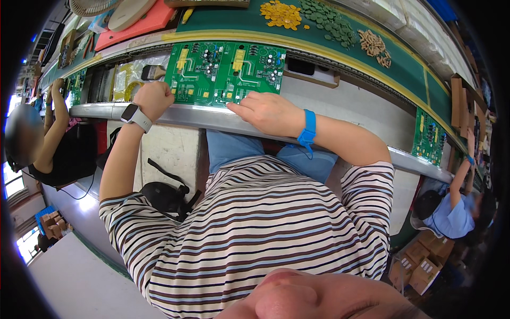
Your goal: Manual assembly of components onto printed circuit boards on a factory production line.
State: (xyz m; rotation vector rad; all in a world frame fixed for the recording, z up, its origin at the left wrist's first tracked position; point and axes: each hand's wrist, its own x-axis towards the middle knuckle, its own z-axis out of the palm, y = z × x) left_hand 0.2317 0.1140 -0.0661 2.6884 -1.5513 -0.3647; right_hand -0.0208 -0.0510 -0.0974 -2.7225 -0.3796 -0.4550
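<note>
A green circuit board panel (214, 80) lies on the rails in front of me. It has two like halves, with yellow parts, small dark cylinders and white printed lines. My left hand (154, 100), with a watch on its wrist, is closed at the panel's near left corner, fingertips against the edge. Over the panel's near right part lies my right hand (270, 113), index finger stretched to the left along the near edge and the other fingers partly hidden. A blue wrist strap (307, 129) sits on my right wrist.
Beyond the rail, a green belt (228, 20) carries piles of orange discs (281, 14), green discs (330, 24) and tan pieces (374, 45). A brush (153, 72) lies left of the panel. Another board (429, 137) stands far right. Co-workers sit on both sides.
</note>
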